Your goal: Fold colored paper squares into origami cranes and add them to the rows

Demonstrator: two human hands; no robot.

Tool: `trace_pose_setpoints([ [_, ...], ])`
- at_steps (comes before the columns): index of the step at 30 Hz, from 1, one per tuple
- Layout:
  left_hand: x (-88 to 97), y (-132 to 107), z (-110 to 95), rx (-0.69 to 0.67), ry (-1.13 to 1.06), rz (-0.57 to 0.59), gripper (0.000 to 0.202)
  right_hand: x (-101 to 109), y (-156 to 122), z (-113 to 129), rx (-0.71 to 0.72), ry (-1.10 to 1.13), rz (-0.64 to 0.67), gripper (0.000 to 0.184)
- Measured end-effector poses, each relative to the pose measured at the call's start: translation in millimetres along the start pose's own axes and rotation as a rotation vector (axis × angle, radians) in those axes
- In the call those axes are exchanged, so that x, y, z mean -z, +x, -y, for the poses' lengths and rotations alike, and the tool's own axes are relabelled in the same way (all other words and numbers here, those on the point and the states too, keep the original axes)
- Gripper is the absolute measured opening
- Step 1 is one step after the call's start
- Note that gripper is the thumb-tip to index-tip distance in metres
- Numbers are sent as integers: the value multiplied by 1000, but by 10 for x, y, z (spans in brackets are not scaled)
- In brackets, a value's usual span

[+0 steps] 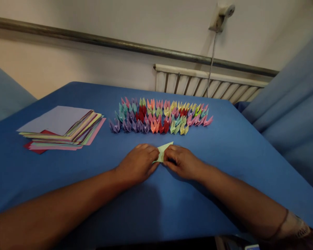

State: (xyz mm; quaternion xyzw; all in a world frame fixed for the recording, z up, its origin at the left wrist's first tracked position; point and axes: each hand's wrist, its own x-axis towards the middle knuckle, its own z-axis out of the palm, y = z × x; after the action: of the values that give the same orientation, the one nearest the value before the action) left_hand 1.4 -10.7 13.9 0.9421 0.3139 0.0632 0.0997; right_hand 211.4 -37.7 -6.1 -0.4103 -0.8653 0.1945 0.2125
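A pale green sheet of folding paper (161,153), partly folded, is between my two hands near the middle of the table. My left hand (139,161) pinches its left side, thumb low and fingers curled over the top. On its right side my right hand (182,160) is closed, with the fingertips and thumb on the paper. One pointed corner sticks up between the hands. My fingers cover the outer parts, so its full shape cannot be seen. Just beyond stand rows of small folded paper cranes (155,126) in many colours.
A stack of coloured paper sheets (54,121) lies at the left on the blue table cover (101,194). Behind the table are a wall with a metal rail (120,43) and a white radiator (187,80). A blue curtain (292,83) hangs at the right.
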Motion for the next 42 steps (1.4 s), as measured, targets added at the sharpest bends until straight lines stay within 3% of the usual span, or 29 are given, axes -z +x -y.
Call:
trace_pose_setpoints([
  [7, 2, -22, 68, 22, -153, -32, 18, -81, 48, -213, -94, 120, -90, 4],
  [16, 0, -10, 59, 127, -64, -33, 9, -127, 72, -200, -157, 50, -138, 7],
  [21, -28, -14, 98, 72, -102, -41, 22, -126, 71, -196, -153, 14, -121, 8],
  [25, -55, 8, 128, 6, -94, -34, 15, -136, 71, -194, -144, -14, -146, 4],
  [29, -63, 22, 140, -28, -102, -32, 16, -139, 73, -215, -69, -19, -182, 17],
  [36, 42, 17, 147, -53, -129, 49, 11, -88, 69, -246, -114, -113, -54, 40],
  [42, 39, 15, 113, -56, -38, 25, 14, -21, 66, -182, -106, -181, -26, 36],
])
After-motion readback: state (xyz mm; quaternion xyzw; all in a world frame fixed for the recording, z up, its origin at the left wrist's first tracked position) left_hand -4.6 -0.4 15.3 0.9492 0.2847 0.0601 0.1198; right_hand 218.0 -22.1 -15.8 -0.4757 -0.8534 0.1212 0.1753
